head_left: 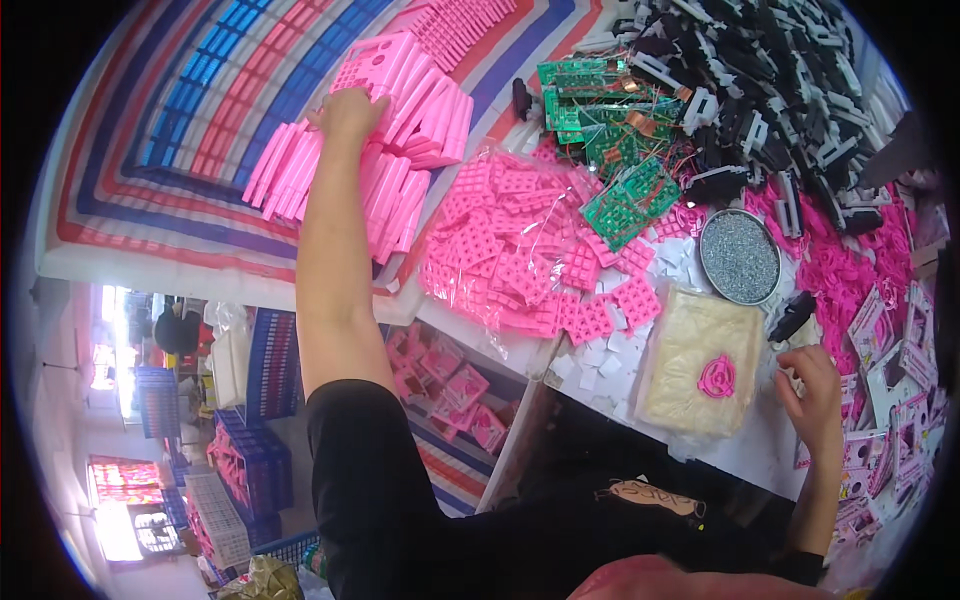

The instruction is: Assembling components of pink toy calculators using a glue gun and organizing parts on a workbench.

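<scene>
Left hand (350,115) on pink panels (425,110) stacked over striped cloth (150,212).
Its grip I cannot tell; the right hand (816,393) curls loosely parted fingers beside bare desk (762,458) near the front edge; a round dish (703,262) holds small metal pieces (742,258).

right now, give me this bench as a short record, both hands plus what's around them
left hand: touching the stacked pink panels
right hand: beside the wrapped cream block, fingers curled, nothing visibly held
on the block: coiled pink item
beyond the block: round dish of small grey bits
centre: heaped gridded pink pieces
upper right: green circuit boards, black-and-white parts
</scene>
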Demonstrator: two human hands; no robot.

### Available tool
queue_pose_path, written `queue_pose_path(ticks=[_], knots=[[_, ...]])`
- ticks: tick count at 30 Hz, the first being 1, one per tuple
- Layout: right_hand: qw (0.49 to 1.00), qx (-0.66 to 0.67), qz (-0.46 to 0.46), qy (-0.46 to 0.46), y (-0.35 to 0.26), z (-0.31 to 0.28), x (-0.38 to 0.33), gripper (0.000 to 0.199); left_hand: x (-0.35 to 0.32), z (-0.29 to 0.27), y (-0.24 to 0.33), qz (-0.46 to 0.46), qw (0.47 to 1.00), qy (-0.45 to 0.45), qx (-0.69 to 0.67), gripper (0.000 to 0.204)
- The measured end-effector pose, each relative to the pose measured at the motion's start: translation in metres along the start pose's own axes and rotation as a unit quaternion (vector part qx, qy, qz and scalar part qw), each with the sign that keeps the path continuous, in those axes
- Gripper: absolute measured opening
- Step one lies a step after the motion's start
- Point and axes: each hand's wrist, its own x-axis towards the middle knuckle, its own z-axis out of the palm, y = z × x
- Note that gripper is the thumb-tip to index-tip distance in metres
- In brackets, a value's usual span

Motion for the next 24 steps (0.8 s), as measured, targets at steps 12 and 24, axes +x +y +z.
queue_pose_path(ticks=[12,24], knots=[[0.812,0.570,0.125,-0.012,-0.067,0.051,0.033,0.054,-0.355,-0.127,0.192,0.494,0.756,0.030,-0.429,0.029],[0.934,0.278,0.101,-0.199,-0.003,-0.046,-0.007,0.043,-0.394,-0.093,0.214,0.158,0.491,-0.286,-0.807,0.088]])
